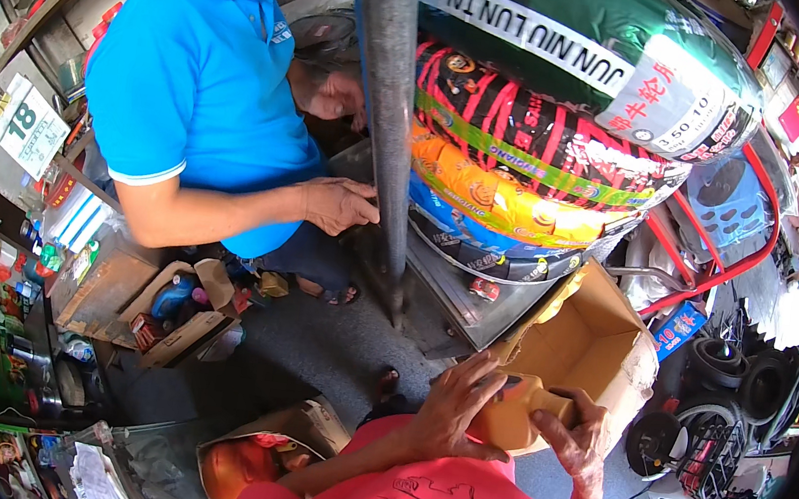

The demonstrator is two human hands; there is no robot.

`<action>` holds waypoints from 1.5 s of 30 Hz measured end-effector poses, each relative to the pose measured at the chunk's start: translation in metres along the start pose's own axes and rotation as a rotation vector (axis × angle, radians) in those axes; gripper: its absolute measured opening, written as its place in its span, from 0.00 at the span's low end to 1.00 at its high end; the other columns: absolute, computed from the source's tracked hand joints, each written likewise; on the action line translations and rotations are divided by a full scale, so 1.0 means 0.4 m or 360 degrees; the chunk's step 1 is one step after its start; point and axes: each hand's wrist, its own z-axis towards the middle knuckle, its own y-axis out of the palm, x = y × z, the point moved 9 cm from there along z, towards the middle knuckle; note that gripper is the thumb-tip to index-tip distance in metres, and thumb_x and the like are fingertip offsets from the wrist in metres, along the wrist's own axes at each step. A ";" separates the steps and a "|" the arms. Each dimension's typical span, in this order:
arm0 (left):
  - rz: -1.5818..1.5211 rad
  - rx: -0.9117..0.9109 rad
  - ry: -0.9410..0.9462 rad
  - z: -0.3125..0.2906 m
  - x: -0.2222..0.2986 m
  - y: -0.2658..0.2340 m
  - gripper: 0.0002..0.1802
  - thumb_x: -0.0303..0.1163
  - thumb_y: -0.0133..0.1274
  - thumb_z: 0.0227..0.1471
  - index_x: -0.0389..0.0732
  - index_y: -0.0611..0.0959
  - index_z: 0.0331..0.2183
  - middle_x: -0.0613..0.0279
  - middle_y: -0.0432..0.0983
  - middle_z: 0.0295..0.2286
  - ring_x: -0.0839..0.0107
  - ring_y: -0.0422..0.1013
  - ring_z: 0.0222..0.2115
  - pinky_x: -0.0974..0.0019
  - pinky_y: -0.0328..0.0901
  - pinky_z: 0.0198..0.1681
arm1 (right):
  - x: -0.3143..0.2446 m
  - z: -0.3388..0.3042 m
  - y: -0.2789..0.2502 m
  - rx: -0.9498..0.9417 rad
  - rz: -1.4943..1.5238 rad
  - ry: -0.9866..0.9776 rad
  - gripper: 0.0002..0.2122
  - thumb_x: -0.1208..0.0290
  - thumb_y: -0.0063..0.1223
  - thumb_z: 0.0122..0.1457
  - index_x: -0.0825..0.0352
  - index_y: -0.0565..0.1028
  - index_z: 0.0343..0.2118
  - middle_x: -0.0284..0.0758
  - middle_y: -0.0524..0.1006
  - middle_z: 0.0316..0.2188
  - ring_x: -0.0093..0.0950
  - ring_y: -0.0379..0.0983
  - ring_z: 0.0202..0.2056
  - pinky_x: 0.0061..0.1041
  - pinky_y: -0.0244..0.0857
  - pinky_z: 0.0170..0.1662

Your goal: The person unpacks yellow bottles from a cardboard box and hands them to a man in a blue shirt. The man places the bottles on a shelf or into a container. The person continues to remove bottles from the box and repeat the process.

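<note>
A tan-orange plastic bottle (504, 420) is held between my two hands, in front of my red shirt, lying tilted with its narrower end toward the right. My left hand (452, 403) rests along its left side, fingers partly straightened and thumb underneath. My right hand (579, 439) is closed around the other end, fingers curled over it. The cap, if any, is hidden by that hand. Just beyond the bottle is an open cardboard box (576, 336), its visible inner walls bare.
A grey metal pole (387, 108) rises ahead, beside stacked wrapped tires (531, 156) on a metal stand. A person in a blue shirt (209, 96) stands left, one hand near the pole. Cardboard boxes (182, 318) with goods, a red hand truck (718, 259) and wheels (715, 363) surround me.
</note>
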 end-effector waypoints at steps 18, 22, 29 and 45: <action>0.0963 0.1124 -0.0485 -0.213 -0.169 -0.530 0.32 0.39 0.72 0.37 0.36 0.76 0.42 0.51 0.78 0.29 0.49 0.76 0.27 0.54 0.71 0.30 | -0.331 0.111 0.416 -0.0676 0.0186 -0.0505 0.14 0.70 0.63 0.57 0.72 0.79 0.43 0.31 0.77 0.19 0.13 0.68 0.21 0.17 0.62 0.26; 0.0809 0.1111 -0.0565 -0.196 -0.218 -0.555 0.31 0.38 0.73 0.35 0.38 0.77 0.41 0.51 0.79 0.30 0.53 0.77 0.29 0.57 0.72 0.32 | -0.181 0.128 0.453 -0.0772 -0.0056 -0.0363 0.13 0.67 0.65 0.55 0.69 0.80 0.40 0.37 0.79 0.20 0.21 0.75 0.22 0.24 0.68 0.27; 0.0218 0.1361 -0.0669 -0.127 -0.331 -0.576 0.34 0.34 0.76 0.33 0.34 0.76 0.41 0.58 0.79 0.35 0.71 0.75 0.35 0.61 0.71 0.40 | -0.099 0.127 0.378 -0.0672 -0.0599 -0.0458 0.16 0.57 0.60 0.57 0.67 0.81 0.36 0.40 0.80 0.22 0.36 0.79 0.26 0.34 0.70 0.31; 0.0326 0.1276 -0.0320 0.268 -0.280 -0.459 0.33 0.41 0.56 0.60 0.21 0.67 0.52 0.39 0.65 0.54 0.58 0.63 0.55 0.55 0.61 0.57 | 0.528 0.122 0.157 -0.0420 -0.0739 0.0626 0.19 0.55 0.57 0.53 0.69 0.81 0.34 0.53 0.80 0.38 0.49 0.76 0.45 0.46 0.69 0.49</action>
